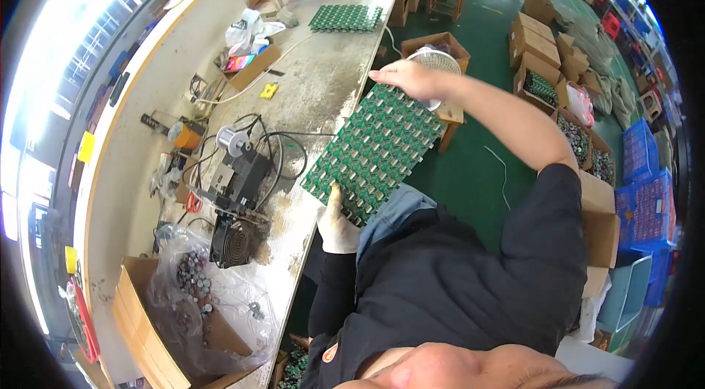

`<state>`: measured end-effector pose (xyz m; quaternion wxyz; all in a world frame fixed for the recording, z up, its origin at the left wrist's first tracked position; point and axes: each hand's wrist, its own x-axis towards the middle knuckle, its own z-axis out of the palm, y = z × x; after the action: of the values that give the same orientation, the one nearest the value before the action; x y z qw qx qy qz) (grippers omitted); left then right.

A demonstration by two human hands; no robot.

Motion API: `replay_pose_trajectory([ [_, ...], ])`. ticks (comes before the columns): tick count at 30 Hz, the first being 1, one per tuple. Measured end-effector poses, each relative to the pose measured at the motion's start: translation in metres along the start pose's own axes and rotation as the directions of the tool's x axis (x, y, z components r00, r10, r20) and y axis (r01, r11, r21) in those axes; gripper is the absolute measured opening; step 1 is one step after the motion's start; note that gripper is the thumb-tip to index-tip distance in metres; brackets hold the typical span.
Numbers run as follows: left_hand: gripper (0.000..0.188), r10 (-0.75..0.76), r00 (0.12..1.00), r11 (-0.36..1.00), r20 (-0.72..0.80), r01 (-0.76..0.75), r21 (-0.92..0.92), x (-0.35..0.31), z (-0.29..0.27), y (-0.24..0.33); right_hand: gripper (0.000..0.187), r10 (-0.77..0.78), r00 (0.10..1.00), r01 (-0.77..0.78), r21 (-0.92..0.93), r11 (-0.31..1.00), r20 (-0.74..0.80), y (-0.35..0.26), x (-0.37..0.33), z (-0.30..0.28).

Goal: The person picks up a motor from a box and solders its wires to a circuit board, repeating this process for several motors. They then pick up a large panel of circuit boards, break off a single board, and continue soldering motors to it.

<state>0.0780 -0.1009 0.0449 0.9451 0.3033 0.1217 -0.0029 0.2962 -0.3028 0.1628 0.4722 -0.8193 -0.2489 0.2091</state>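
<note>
A large green circuit board panel (378, 143), covered in rows of small parts, is held tilted at the bench's front edge. My left hand (339, 226), in a white glove, grips its near corner with the thumb on top; the other fingers are hidden beneath. My bare right hand (411, 79) pinches the panel's far edge, thumb and fingertips closed on it. A second green circuit board panel (345, 17) lies farther back on the bench. Left of the held panel stands a dark machine (239, 176) carrying a solder wire spool (233, 141).
The worn bench (301, 88) runs along the left. On it are a black fan (236, 241), loose cables, a yellow piece (269, 90) and a cardboard box (158, 323) with a plastic bag of small parts. A round white-rimmed fan (435, 62) stands beyond my right hand. Cardboard boxes and blue crates (645, 205) line the right.
</note>
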Motion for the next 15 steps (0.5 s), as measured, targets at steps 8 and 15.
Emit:
replay_pose_trajectory([
  [8, 0.060, 0.679, 0.724, 0.584, -0.124, -0.430, 0.689, 0.039, -0.008, -0.025, 0.053, 0.029, 0.989, 0.002, 0.204, 0.979, -0.146, 0.023, 0.028, -0.006],
  [15, 0.039, 0.428, 0.779, -0.134, 0.459, -0.447, 0.884, 0.128, 0.088, 0.051, 0.047, -0.231, 0.969, 0.210, 0.198, 0.957, 0.087, 0.026, 0.076, -0.009],
])
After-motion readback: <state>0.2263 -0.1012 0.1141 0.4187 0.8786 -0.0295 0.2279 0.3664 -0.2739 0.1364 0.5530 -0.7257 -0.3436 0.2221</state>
